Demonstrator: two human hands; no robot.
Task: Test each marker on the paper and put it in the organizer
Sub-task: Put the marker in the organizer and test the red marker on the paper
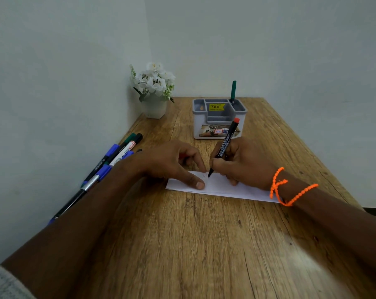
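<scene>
Two hands: both rest over the paper (221, 186) near the middle of the wooden table (182, 244)
Right hand (245, 162): fingers curled tight around a black marker with a red end (224, 145); the marker leans away from the person, its tip touching the paper beside a faint mark; an orange beaded bracelet (290, 187) circles the wrist
Left hand (172, 162): fingers loosely spread, index fingertip and thumb pressing the paper's left part just beside the marker tip; something red shows under the curled fingers, but what it is cannot be told
Paper: a white sheet lying flat, partly covered by both hands; its right end runs under the right wrist
Organizer (219, 119): a grey and white compartmented box standing beyond the hands, near the far edge of the table; a yellow price sticker sits on an inner wall; labels show on its front face
Green marker (233, 91): stands upright in the organizer's back right compartment
Loose markers (111, 160): a bunch of blue, green and black ones lies along the table's left edge against the wall, partly hidden by the left forearm
Flower pot (153, 91): white flowers in a white pot in the far left corner, well apart from the organizer
</scene>
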